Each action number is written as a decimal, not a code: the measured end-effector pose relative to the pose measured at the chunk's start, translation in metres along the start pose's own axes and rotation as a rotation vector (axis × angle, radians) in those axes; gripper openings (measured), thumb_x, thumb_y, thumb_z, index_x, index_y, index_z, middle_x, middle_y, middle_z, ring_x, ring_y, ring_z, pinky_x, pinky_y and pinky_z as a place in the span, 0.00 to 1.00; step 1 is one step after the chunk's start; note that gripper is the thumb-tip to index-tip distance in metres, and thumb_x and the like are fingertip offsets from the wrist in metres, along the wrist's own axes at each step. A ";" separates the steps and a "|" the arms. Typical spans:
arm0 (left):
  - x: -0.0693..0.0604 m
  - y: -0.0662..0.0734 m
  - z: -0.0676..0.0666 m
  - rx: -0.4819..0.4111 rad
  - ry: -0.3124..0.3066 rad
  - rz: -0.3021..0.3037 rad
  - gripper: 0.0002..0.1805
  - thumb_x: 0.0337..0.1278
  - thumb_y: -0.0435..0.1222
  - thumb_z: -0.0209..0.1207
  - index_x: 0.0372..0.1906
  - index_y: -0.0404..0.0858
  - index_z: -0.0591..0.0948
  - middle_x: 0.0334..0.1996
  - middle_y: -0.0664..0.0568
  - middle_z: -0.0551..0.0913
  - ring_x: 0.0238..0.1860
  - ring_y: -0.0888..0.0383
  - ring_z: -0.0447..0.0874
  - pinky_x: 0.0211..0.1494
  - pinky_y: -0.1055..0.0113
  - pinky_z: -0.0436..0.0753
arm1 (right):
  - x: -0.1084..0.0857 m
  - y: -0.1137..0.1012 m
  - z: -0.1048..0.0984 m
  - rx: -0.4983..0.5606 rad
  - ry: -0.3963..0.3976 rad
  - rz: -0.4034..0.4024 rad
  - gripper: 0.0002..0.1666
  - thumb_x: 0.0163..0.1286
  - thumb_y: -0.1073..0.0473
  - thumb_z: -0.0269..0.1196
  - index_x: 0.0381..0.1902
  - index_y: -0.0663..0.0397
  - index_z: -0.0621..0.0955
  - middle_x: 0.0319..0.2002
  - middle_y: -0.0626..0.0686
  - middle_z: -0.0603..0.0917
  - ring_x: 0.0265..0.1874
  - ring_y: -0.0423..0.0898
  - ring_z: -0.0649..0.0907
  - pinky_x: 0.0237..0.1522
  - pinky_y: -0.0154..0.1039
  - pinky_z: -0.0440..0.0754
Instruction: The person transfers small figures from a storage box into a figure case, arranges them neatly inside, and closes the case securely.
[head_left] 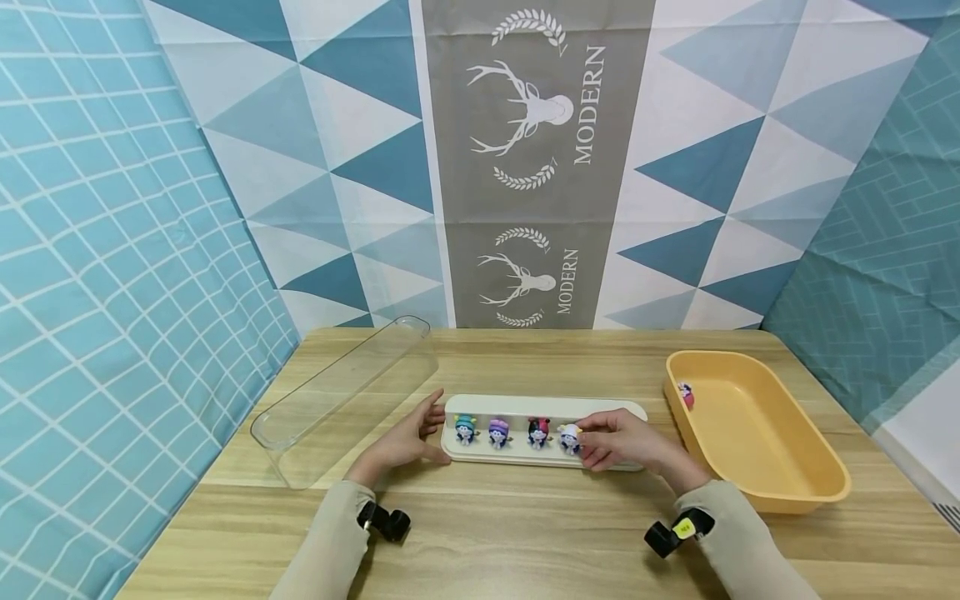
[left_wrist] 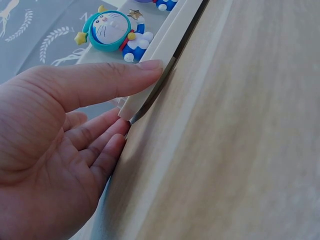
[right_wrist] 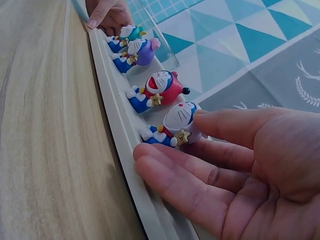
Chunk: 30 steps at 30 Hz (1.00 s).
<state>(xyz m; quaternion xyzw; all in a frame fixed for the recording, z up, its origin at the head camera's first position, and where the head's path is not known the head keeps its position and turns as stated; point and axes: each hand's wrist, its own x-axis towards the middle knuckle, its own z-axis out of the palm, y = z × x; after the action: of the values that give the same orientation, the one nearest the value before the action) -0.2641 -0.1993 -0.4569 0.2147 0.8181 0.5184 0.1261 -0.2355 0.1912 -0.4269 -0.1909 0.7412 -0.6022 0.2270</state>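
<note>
A long white display base (head_left: 510, 452) with a raised back step lies on the table, bearing a row of small blue cat figurines. From the left, their hoods are teal (head_left: 465, 429), purple (head_left: 498, 432), red and black (head_left: 537, 432), and white (head_left: 570, 437). My right hand (head_left: 618, 442) holds the white-hooded figurine at the row's right end, its thumb against the back of the hood in the right wrist view. At the base's left end, my left hand (head_left: 408, 435) rests with its thumb on the front edge; its fairly straight fingers touch the end.
On the right stands a yellow tray (head_left: 765, 433) with a pink-and-white figurine (head_left: 686, 395) against its left wall. A clear plastic cover (head_left: 352, 400) lies on the left side of the wooden table (head_left: 495, 533). Patterned cloth walls rise behind and beside the table.
</note>
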 end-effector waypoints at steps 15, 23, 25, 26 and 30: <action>0.000 -0.001 0.000 -0.012 0.000 0.000 0.64 0.41 0.23 0.74 0.78 0.28 0.42 0.70 0.28 0.61 0.69 0.35 0.62 0.73 0.44 0.63 | -0.005 -0.012 0.011 -0.218 0.155 0.011 0.17 0.71 0.66 0.62 0.51 0.77 0.79 0.30 0.59 0.86 0.27 0.53 0.87 0.29 0.47 0.89; 0.000 -0.001 -0.001 -0.012 0.001 -0.012 0.64 0.42 0.23 0.74 0.78 0.29 0.42 0.70 0.29 0.61 0.69 0.35 0.62 0.73 0.45 0.62 | -0.005 -0.012 0.013 -0.304 0.197 -0.022 0.15 0.69 0.66 0.64 0.49 0.74 0.81 0.28 0.56 0.85 0.25 0.51 0.86 0.26 0.44 0.88; 0.000 -0.001 -0.001 -0.013 0.000 -0.010 0.64 0.42 0.24 0.74 0.78 0.29 0.42 0.70 0.29 0.61 0.69 0.35 0.62 0.73 0.44 0.62 | -0.005 -0.012 0.013 -0.321 0.204 -0.028 0.14 0.69 0.66 0.64 0.48 0.73 0.81 0.27 0.55 0.85 0.24 0.49 0.86 0.26 0.43 0.87; 0.000 0.000 -0.001 -0.012 0.000 -0.010 0.64 0.42 0.24 0.74 0.78 0.28 0.42 0.70 0.29 0.61 0.69 0.35 0.62 0.73 0.44 0.62 | -0.004 -0.011 0.013 -0.330 0.207 -0.029 0.14 0.69 0.66 0.64 0.48 0.72 0.82 0.27 0.55 0.85 0.24 0.49 0.85 0.25 0.43 0.87; 0.000 0.000 -0.001 -0.003 0.000 -0.008 0.64 0.42 0.24 0.74 0.78 0.28 0.42 0.70 0.30 0.62 0.69 0.35 0.62 0.73 0.44 0.63 | -0.003 -0.009 0.011 -0.356 0.215 -0.027 0.13 0.69 0.65 0.64 0.48 0.70 0.83 0.27 0.54 0.85 0.24 0.47 0.85 0.25 0.41 0.87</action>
<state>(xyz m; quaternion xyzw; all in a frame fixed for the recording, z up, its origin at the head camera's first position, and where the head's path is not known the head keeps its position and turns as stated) -0.2644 -0.1997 -0.4563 0.2112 0.8181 0.5192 0.1287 -0.2266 0.1820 -0.4192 -0.1727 0.8533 -0.4815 0.1010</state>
